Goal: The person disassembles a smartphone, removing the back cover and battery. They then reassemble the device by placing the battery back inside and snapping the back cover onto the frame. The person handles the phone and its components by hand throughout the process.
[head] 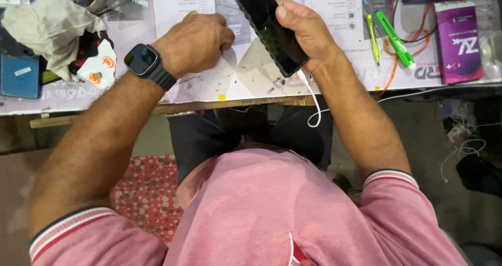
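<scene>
My right hand (306,33) grips a black smartphone (264,23), its dark screen facing up and tilted over the worktable (240,85). A white cable (314,106) hangs from the phone's near end over the table edge. My left hand (196,41) rests on the table just left of the phone as a closed fist; I cannot see anything in it. A black smartwatch (142,61) sits on my left wrist.
A crumpled grey cloth (49,25) lies at the far left beside a blue case (20,75). Green-handled tools (395,38), an orange wire (389,70) and a purple box (460,41) lie at the right. Loose cables (465,148) are on the floor.
</scene>
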